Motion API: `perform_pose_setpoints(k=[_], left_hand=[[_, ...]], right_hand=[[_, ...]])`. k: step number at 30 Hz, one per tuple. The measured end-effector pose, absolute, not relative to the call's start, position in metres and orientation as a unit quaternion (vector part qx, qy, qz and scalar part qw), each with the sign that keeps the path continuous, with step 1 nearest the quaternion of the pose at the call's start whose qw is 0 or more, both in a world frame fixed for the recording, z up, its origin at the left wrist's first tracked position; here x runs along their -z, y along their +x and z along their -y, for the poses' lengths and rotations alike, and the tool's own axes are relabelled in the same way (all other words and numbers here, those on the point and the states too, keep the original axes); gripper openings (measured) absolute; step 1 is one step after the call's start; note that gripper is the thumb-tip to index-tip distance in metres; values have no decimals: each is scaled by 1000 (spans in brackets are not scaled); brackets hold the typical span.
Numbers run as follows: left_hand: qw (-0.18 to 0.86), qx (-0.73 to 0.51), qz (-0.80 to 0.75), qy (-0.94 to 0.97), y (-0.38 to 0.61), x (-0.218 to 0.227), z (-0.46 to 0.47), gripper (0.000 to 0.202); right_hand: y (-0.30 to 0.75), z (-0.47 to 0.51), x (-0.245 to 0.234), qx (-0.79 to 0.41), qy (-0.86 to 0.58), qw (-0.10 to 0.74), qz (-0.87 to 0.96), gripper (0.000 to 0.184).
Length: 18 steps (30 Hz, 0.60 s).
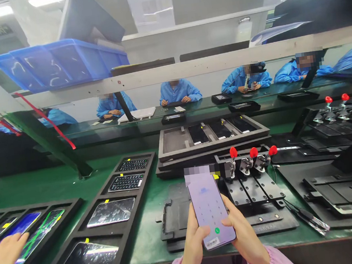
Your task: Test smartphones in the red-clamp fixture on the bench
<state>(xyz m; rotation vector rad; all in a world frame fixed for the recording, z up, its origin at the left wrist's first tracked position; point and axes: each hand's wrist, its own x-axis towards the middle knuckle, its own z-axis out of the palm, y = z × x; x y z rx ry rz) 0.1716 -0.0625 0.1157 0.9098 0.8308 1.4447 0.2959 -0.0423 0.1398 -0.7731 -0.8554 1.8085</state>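
the phone [207, 199] shows keypad digits including 1, 5, 0; its label [212, 242] is unreadable.

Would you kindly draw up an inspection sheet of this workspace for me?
Surface: glossy green benchtop.
Things: purple-screened rectangular smartphone showing a dial pad.
Clutter: black rectangular tray of four devices; grey rectangular tray holding three dark phones; black metal fixture with red-tipped levers.
Hands: left hand and right hand both hold the smartphone.
Cables: thin dark cable beside the fixture.
Surroundings: blue plastic bin on a white shelf; co-workers in blue smocks; a neighbour's bare hand over phones at left.
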Motion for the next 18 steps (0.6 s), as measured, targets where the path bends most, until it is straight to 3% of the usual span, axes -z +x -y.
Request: perform_pose_setpoints(k=[8, 18], left_hand=[[595, -623, -338, 379, 171, -116, 63, 59], [603, -621, -317, 387, 174, -112, 68, 51]], right_hand=[[297, 44, -133, -754, -304, 477, 334, 62], [295, 42, -133, -681, -362, 470, 430, 43]])
